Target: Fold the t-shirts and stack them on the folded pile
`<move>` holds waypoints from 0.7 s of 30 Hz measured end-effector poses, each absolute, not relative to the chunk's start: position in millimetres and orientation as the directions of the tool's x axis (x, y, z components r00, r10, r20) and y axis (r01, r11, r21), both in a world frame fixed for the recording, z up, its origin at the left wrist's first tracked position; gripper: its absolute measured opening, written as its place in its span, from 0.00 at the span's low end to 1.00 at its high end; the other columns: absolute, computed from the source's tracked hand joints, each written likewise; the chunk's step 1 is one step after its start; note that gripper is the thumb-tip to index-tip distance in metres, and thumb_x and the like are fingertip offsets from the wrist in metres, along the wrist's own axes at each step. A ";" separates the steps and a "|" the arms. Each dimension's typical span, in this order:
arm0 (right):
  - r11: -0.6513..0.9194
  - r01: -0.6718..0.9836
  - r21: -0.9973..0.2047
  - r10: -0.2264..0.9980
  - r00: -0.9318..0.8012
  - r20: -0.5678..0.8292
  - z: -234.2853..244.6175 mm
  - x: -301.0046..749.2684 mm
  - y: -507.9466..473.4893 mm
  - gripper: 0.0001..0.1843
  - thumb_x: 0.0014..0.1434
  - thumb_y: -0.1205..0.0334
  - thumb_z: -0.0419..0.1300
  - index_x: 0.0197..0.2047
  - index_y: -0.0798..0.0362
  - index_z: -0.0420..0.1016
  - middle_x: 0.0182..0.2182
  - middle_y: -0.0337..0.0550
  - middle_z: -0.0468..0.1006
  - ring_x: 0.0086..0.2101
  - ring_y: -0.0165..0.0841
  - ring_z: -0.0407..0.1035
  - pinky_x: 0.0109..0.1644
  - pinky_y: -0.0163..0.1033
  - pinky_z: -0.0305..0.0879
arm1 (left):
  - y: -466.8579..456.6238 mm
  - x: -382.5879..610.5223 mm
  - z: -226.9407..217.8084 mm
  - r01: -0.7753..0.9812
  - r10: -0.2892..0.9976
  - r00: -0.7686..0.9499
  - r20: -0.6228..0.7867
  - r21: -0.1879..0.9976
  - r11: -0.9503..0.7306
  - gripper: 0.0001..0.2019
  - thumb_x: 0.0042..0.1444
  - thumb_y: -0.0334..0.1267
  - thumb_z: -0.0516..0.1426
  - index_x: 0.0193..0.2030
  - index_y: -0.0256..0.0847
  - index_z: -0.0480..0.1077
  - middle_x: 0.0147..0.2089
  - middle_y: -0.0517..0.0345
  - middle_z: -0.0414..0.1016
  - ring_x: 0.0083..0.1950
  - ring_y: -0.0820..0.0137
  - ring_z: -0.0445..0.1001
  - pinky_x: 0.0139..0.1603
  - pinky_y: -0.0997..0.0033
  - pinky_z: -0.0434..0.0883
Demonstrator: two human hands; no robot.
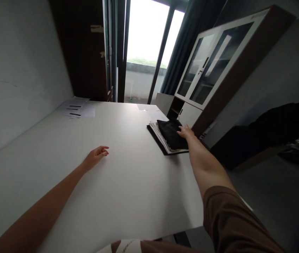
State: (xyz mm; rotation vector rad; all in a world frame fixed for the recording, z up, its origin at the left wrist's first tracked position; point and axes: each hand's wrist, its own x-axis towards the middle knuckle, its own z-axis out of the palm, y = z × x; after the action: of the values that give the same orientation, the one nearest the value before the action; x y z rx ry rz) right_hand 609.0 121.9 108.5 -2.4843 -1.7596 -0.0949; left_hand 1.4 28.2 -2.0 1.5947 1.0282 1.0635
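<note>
A stack of folded cloths lies near the right edge of the white table, with white and dark layers showing at its side. On top is a black folded cloth. My right hand reaches out to the right part of this black cloth and touches it, fingers apart. Whether the fingertips pinch any fabric cannot be made out. Well to the left of the stack, my left hand is low over the tabletop, its fingers loosely bent and apart, with nothing in it.
The white table meets a wall on the left. Printed papers lie at its far left corner, and more sheets at the far right. Beyond stand a glass-door cabinet and a window. A dark covered shape is at right.
</note>
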 end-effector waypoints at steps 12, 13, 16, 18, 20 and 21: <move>-0.251 0.968 -0.020 0.940 0.249 0.234 45.5 524.1 91.6 0.32 0.68 0.42 0.53 0.69 0.48 0.64 0.66 0.57 0.63 0.62 0.50 0.59 0.63 0.55 0.56 | 28.3 2.5 -5.4 0.299 0.943 0.293 0.157 0.922 -0.247 0.20 0.56 0.52 0.61 0.50 0.43 0.79 0.41 0.53 0.82 0.44 0.59 0.78 0.46 0.64 0.70; -0.267 0.964 0.001 0.935 0.259 0.242 42.9 519.4 87.8 0.32 0.68 0.44 0.54 0.70 0.49 0.63 0.66 0.58 0.63 0.63 0.51 0.58 0.63 0.57 0.55 | 28.1 2.7 -5.2 0.299 0.943 0.293 0.158 0.922 -0.247 0.20 0.55 0.52 0.61 0.49 0.43 0.79 0.41 0.52 0.82 0.44 0.59 0.78 0.46 0.64 0.71; -0.297 0.955 0.031 0.916 0.275 0.290 41.0 513.4 78.4 0.25 0.70 0.55 0.50 0.67 0.54 0.67 0.64 0.60 0.67 0.62 0.48 0.60 0.62 0.54 0.56 | 26.9 4.0 -4.3 0.329 0.935 0.311 0.173 0.903 -0.276 0.19 0.57 0.51 0.60 0.49 0.44 0.79 0.42 0.53 0.82 0.45 0.59 0.79 0.48 0.63 0.71; -0.294 0.955 0.025 0.916 0.274 0.293 44.0 512.9 75.3 0.22 0.70 0.60 0.47 0.62 0.55 0.71 0.60 0.60 0.72 0.58 0.47 0.65 0.60 0.50 0.58 | 25.4 5.3 -3.2 0.355 0.928 0.318 0.195 0.883 -0.307 0.17 0.58 0.51 0.60 0.49 0.45 0.79 0.43 0.53 0.82 0.46 0.58 0.79 0.49 0.62 0.71; -0.294 0.956 0.017 0.918 0.278 0.283 47.4 513.0 74.3 0.21 0.71 0.61 0.45 0.57 0.56 0.74 0.55 0.60 0.75 0.54 0.46 0.69 0.58 0.48 0.60 | 23.5 7.0 -1.8 0.373 0.920 0.318 0.229 0.862 -0.343 0.16 0.57 0.50 0.61 0.47 0.46 0.80 0.43 0.53 0.82 0.45 0.58 0.79 0.49 0.61 0.72; -0.294 0.956 0.015 0.919 0.279 0.277 48.4 513.2 74.1 0.21 0.71 0.61 0.45 0.56 0.55 0.75 0.54 0.60 0.76 0.54 0.45 0.70 0.57 0.47 0.61 | 22.4 7.9 -1.2 0.378 0.915 0.318 0.247 0.852 -0.362 0.15 0.56 0.50 0.61 0.46 0.46 0.81 0.43 0.53 0.82 0.45 0.58 0.78 0.49 0.61 0.72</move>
State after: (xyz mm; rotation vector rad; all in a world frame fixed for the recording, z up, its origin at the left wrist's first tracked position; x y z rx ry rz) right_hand 513.2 74.1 48.4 -2.3843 -1.7648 -0.3508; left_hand 7.9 22.4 -1.2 1.8930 1.1433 0.9876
